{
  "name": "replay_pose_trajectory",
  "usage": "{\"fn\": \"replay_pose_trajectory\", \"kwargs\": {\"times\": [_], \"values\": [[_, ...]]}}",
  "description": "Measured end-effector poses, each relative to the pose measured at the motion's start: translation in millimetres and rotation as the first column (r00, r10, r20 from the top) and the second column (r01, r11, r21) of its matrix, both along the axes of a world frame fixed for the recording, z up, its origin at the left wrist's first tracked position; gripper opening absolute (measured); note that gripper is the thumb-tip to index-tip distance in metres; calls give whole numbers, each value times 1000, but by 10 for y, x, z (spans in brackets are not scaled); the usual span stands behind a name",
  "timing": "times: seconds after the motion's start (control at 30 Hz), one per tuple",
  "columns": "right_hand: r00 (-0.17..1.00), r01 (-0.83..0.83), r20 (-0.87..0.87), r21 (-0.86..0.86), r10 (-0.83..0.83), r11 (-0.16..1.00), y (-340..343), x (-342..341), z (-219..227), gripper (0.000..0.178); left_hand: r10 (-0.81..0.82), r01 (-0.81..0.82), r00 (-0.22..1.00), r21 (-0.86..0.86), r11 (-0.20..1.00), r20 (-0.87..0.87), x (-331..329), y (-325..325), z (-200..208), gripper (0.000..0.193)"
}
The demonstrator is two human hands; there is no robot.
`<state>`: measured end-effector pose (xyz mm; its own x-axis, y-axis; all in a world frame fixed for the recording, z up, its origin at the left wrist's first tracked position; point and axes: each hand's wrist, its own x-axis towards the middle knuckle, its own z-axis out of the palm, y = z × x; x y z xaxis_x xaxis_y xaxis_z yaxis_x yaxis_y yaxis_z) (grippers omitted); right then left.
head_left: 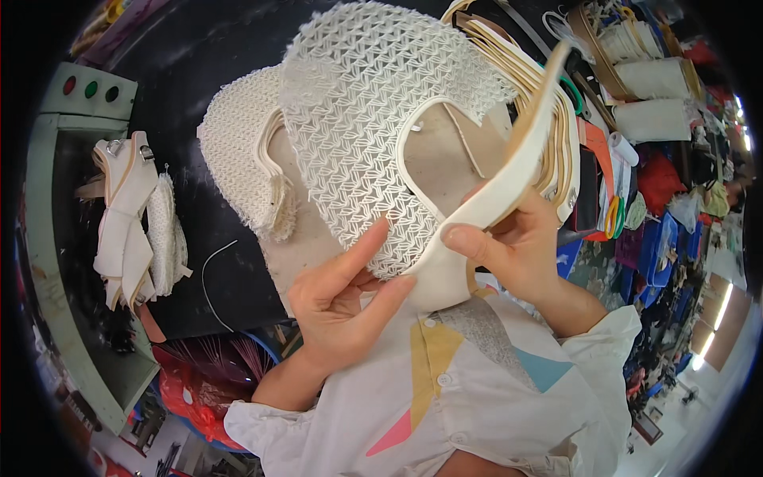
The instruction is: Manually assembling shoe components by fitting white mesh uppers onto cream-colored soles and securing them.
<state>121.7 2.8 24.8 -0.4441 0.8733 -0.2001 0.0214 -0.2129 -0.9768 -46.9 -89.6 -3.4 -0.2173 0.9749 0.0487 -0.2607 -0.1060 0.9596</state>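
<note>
I'm holding the white mesh shoe upper (366, 119) above the black counter (191, 48) — left hand (342, 298) pinching its lower edge, right hand (513, 246) gripping its white strap (509, 183).

Stack of white mesh shoe uppers (238, 159) lying on the black work surface (183, 71), another small pile of cream straps and mesh pieces (131, 222) off left, pale green control box (89, 89) with red and green buttons behind, rolls of white material (656, 99) far right.
</note>
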Motion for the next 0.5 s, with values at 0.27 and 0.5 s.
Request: {"fn": "replay_pose_trajectory", "kwargs": {"times": [0.27, 0.5], "values": [[992, -55, -117, -129, 40, 990, -53, -37, -153, 25, 258, -284, 840, -18, 959, 478, 107, 94, 23, 79], [942, -310, -222, -275, 253, 910, 12, -6, -42, 30, 46, 98, 915, -331, 939, 402, -37, 87, -11, 31]]}}
